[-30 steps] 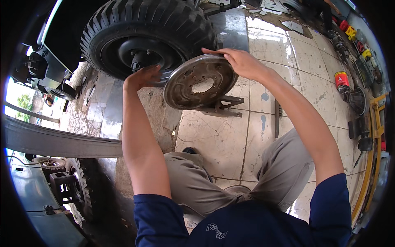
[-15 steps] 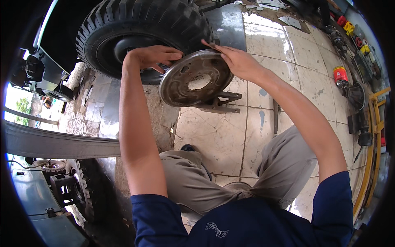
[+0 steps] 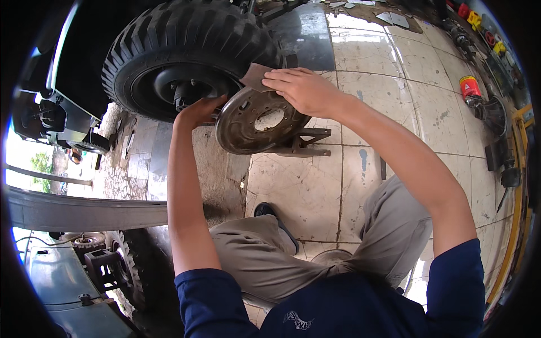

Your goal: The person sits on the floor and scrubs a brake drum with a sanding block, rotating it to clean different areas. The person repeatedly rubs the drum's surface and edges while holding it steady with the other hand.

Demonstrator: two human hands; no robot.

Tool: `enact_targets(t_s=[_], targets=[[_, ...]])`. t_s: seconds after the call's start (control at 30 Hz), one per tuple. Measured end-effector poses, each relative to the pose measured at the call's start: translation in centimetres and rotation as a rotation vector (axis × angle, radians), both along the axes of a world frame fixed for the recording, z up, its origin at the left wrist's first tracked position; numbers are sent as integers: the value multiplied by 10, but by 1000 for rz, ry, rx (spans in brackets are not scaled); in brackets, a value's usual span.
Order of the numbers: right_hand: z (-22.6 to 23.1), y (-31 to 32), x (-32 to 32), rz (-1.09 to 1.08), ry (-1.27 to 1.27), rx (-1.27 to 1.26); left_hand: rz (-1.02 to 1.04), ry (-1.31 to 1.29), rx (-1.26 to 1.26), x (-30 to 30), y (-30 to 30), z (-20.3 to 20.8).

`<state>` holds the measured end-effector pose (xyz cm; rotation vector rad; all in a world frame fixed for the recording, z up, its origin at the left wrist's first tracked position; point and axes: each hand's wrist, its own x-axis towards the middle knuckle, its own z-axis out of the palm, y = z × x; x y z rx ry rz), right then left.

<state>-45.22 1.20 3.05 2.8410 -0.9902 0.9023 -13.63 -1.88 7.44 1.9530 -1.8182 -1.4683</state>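
Left hand (image 3: pixel 198 112) shifted lower, at left rim of round brown-grey metal disc (image 3: pixel 243 134), grip unclear; right hand (image 3: pixel 307 94) pinching flat brown sheet (image 3: pixel 255 77) at upper rim. Disc tilted, beside dark metal bracket (image 3: pixel 313 152).

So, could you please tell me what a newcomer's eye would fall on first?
Probably the big black tyre at the upper left, then the round metal plate with a central hole, below and right of it. The left hand is at the plate's left edge, while the right hand holds a brown sheet at its upper rim. A red can also stands out toward the right.
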Motion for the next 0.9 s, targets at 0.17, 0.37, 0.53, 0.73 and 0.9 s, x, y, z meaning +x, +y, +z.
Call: enact_targets(t_s=[0.17,0.37,0.53,0.73,0.9], targets=[[1,2,5,-62,23,74,-142,-164,-135,13,-5,-27],[0,3,7,-42,3,50,-25,-33,-109,15,-9,-39],[-3,1,8,-92,56,79,-112,-341,-3,-2,-8,-18],[-4,-5,22,-101,-41,172,-59,-219,330,8,0,-17],[-1,-4,34,-17,-26,74,-204,-294,391,10,10,-9]])
